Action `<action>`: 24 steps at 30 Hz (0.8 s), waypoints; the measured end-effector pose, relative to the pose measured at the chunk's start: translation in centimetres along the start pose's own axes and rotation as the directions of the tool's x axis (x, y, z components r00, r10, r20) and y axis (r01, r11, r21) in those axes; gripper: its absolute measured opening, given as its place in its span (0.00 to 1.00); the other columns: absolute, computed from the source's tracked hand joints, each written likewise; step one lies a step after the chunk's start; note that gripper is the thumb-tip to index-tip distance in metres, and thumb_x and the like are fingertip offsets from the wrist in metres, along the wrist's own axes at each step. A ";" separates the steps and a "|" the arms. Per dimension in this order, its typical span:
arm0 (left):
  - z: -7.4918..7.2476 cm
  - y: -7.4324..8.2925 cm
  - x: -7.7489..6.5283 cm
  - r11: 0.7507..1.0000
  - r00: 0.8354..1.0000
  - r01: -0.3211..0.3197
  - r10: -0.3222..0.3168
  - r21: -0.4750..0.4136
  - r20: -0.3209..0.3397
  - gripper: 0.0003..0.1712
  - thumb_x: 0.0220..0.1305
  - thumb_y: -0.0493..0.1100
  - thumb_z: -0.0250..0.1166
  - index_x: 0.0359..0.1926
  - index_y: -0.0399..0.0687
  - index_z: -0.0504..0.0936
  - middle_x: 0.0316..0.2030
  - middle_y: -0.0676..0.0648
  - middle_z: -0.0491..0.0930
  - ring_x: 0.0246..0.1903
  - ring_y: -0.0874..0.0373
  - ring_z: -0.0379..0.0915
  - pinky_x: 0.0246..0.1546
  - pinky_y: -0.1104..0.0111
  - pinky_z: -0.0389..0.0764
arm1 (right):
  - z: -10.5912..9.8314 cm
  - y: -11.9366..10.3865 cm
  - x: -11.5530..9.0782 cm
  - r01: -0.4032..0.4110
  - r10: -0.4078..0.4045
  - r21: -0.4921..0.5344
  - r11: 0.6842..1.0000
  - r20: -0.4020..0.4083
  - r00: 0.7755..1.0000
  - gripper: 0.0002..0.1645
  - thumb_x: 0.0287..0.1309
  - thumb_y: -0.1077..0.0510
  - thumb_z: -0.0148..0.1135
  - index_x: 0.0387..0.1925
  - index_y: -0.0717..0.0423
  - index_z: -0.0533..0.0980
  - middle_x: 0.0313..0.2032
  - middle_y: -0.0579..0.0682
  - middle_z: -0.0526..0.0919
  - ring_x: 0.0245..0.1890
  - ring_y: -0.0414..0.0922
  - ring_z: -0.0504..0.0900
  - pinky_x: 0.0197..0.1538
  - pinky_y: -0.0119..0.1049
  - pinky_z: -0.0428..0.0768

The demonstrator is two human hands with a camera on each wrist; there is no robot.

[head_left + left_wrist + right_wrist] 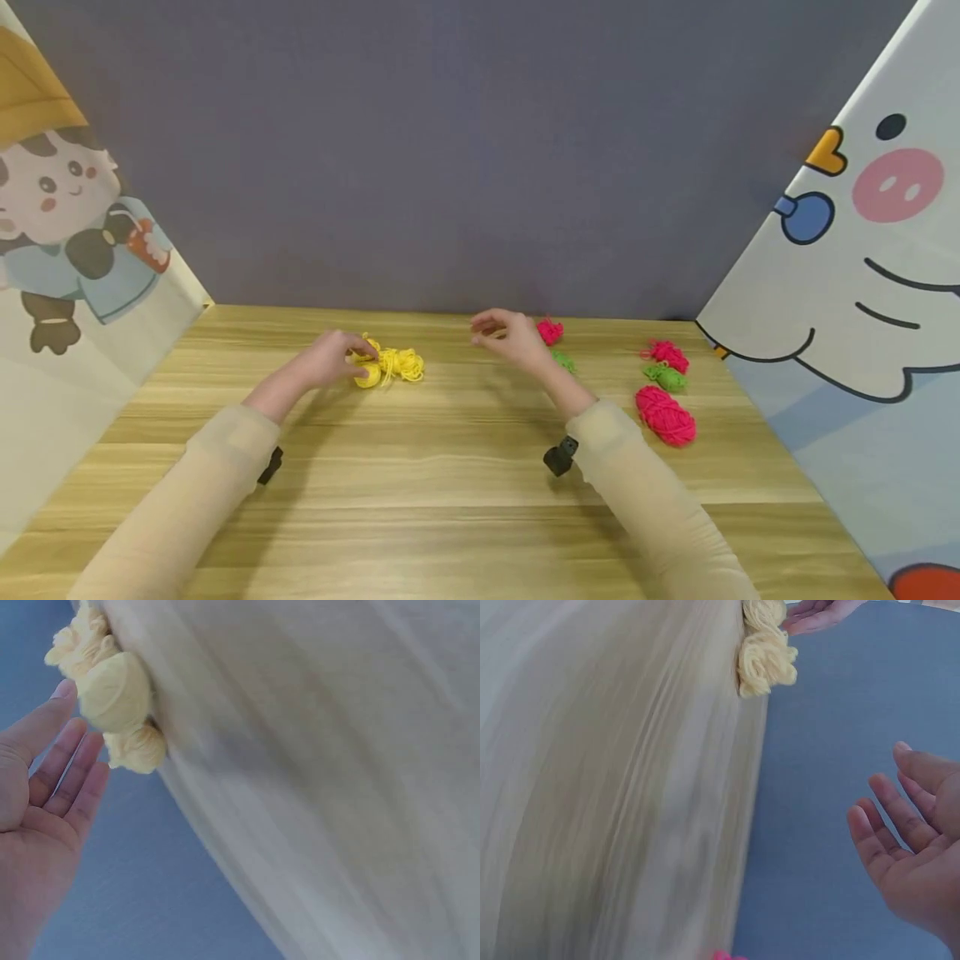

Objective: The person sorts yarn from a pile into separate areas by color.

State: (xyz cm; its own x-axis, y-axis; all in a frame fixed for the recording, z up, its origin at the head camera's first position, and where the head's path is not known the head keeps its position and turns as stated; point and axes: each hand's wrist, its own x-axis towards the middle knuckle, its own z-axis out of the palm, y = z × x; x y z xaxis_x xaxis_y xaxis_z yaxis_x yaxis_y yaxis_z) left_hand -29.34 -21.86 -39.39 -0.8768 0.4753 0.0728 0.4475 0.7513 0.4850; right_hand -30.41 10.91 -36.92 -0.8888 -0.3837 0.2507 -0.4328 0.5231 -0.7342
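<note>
Left of centre, the left hand (328,358) hovers at the yellow yarn (406,364), fingers loose; mid-frame, the right hand (513,335) hovers, fingers relaxed.

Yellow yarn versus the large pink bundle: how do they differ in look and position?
The yellow yarn is a cluster of several clumps; the large pink bundle is a single oval. The yellow yarn shows loose loops, while the large pink bundle looks tightly wound. The yellow yarn lies by the left hand; the large pink bundle lies beside neither hand. Both rest on the wooden table.
</note>
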 end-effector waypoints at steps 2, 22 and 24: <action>-0.3 0.2 0.3 1.000 1.000 -0.007 0.007 0.007 -0.013 0.20 0.53 0.36 0.70 0.48 0.37 0.82 0.47 0.38 0.81 0.47 0.43 0.76 0.49 0.51 0.77 | -0.9 0.0 -0.7 -0.004 0.004 -0.010 1.000 0.001 1.000 0.16 0.55 0.57 0.67 0.46 0.53 0.79 0.43 0.50 0.84 0.44 0.45 0.81 0.48 0.39 0.81; -0.2 2.0 2.6 0.999 0.999 -0.032 0.032 -0.001 -0.025 0.24 0.54 0.39 0.70 0.53 0.38 0.79 0.50 0.39 0.80 0.51 0.42 0.74 0.55 0.50 0.73 | -7.4 2.0 -7.8 0.000 0.001 -0.053 0.999 0.018 1.000 0.19 0.56 0.57 0.66 0.50 0.55 0.78 0.47 0.56 0.82 0.48 0.53 0.79 0.46 0.46 0.81; 0.1 2.0 2.8 1.000 0.999 -0.027 0.027 -0.005 -0.024 0.25 0.54 0.40 0.70 0.53 0.39 0.79 0.51 0.39 0.79 0.52 0.43 0.73 0.56 0.50 0.72 | -7.8 2.4 -8.5 -0.012 0.012 -0.071 0.997 0.012 1.000 0.20 0.55 0.58 0.67 0.50 0.55 0.78 0.47 0.54 0.82 0.48 0.54 0.79 0.46 0.45 0.81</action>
State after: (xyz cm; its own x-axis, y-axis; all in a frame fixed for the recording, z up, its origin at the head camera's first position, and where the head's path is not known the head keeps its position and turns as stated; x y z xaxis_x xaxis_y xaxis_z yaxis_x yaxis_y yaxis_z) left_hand -30.88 -18.98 -38.26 -0.8682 0.4847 0.1066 0.4705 0.7356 0.4874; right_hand -25.02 21.33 -35.88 -0.8922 -0.3865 0.2337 -0.4322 0.5804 -0.6902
